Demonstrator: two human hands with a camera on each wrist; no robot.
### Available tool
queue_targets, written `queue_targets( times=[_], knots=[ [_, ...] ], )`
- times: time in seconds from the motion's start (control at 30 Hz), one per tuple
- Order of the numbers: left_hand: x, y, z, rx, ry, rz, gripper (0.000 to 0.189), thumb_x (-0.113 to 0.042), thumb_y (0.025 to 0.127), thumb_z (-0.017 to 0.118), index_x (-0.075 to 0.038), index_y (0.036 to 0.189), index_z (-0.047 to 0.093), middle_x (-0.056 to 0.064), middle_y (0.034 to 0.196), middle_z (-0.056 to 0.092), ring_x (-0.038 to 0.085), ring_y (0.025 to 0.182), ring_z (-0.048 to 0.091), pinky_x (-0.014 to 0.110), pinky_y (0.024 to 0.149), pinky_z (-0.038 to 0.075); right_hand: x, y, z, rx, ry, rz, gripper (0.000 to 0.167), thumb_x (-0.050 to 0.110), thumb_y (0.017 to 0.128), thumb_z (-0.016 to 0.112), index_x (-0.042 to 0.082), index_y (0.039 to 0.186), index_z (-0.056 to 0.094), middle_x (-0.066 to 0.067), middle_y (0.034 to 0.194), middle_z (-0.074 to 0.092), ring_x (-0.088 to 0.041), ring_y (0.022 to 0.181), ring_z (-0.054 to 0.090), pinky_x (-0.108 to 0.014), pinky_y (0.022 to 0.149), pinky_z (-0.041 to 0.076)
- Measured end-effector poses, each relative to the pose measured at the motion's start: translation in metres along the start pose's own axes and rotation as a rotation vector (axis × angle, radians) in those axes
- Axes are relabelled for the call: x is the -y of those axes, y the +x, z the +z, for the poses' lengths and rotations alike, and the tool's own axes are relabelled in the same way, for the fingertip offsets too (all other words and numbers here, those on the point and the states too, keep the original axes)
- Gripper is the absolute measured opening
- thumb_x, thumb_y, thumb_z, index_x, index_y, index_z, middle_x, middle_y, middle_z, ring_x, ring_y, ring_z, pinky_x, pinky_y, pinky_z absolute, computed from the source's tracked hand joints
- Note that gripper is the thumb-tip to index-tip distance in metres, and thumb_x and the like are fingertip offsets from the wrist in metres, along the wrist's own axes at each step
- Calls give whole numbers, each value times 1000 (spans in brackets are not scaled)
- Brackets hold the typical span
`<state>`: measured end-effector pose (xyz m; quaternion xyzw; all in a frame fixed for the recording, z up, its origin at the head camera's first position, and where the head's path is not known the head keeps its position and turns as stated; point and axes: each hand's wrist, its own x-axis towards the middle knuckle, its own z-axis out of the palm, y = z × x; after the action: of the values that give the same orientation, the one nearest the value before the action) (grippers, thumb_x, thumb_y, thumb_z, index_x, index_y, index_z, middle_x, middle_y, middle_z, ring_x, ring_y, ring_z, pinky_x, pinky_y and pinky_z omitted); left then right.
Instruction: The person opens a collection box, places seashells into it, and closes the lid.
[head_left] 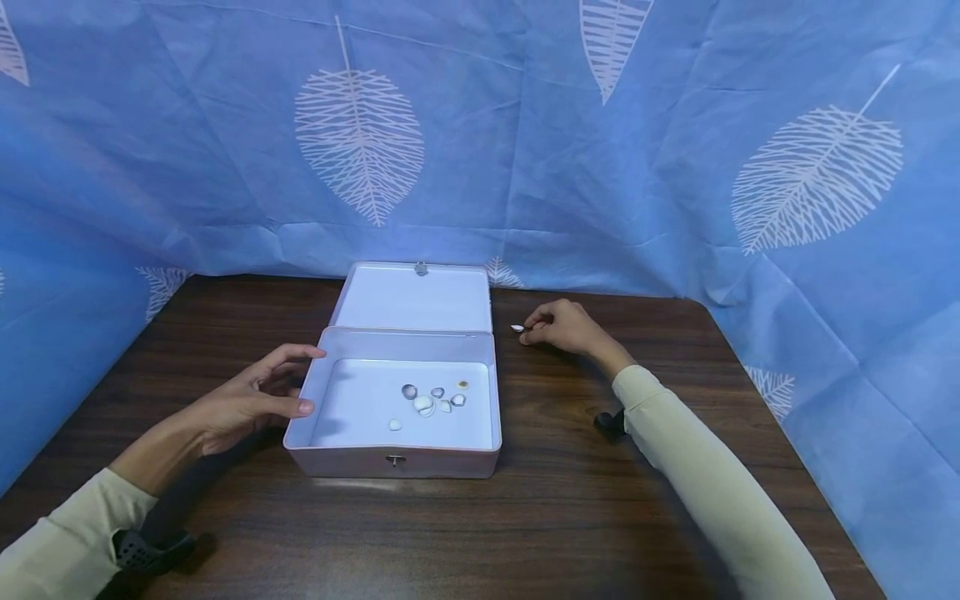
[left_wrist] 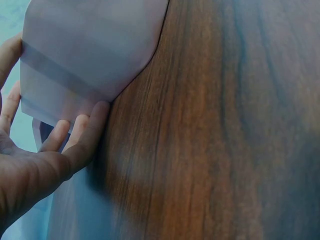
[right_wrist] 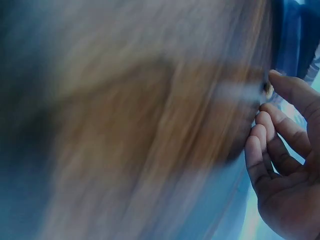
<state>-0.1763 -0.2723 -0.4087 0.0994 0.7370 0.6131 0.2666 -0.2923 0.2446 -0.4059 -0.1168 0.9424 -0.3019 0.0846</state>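
A pale, lidded metal box (head_left: 390, 462) stands in the middle of the table with its lid (head_left: 412, 296) folded back. Several small seashells (head_left: 423, 403) lie on the white floor of the box, mostly toward its right half. My left hand (head_left: 243, 400) holds the box's left side, thumb and forefinger at the rim; in the left wrist view the other fingers (left_wrist: 92, 127) touch the outer wall. To the right of the lid, my right hand (head_left: 566, 327) pinches a small white pointed shell (head_left: 517, 328) between thumb and fingertips, low over the table.
The dark wooden table (head_left: 525, 533) reaches back to a blue cloth (head_left: 525, 167) with white leaf prints, which hangs behind and along both sides. A black wrist strap (head_left: 150, 552) is on the left sleeve and another black piece (head_left: 610, 425) is at the right cuff.
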Motion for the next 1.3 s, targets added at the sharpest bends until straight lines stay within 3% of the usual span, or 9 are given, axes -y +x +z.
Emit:
queue_targets(
  times=[0.27,0.6,0.8,1.1,1.3],
  knots=[
    [1,1,-1,6,5,-6,73,-11,104,80,-33,164,43,26,179,19,37,135,59,44,101,61,10,8,9,-41,-13,16,31,31,102,85,5,119,84,-14,122,81,-30,110,70,-50,104,57],
    [1,1,-4,20,7,-20,73,-10,105,78,-34,164,42,25,179,16,42,140,53,44,103,59,15,7,9,-44,-34,-2,22,26,104,83,6,114,85,-13,115,82,-26,99,66,-45,96,54],
    [0,2,-3,21,15,-22,74,-12,105,79,-34,165,40,25,180,16,40,138,56,44,103,59,16,1,10,-41,-26,-30,19,25,103,83,9,113,85,-10,109,81,-22,91,62,-38,87,51],
    [-1,2,-3,20,11,-31,73,-13,105,79,-36,164,41,24,180,15,41,138,55,44,104,59,30,-18,7,-109,42,-96,22,31,106,80,13,117,85,-6,108,81,-22,93,69,-38,84,55],
    [0,2,-3,22,4,-33,74,-13,105,79,-36,164,41,24,180,14,43,142,53,44,104,59,48,-32,0,-166,95,-136,27,33,105,83,13,122,85,-8,113,81,-25,101,75,-43,89,61]
  ],
)
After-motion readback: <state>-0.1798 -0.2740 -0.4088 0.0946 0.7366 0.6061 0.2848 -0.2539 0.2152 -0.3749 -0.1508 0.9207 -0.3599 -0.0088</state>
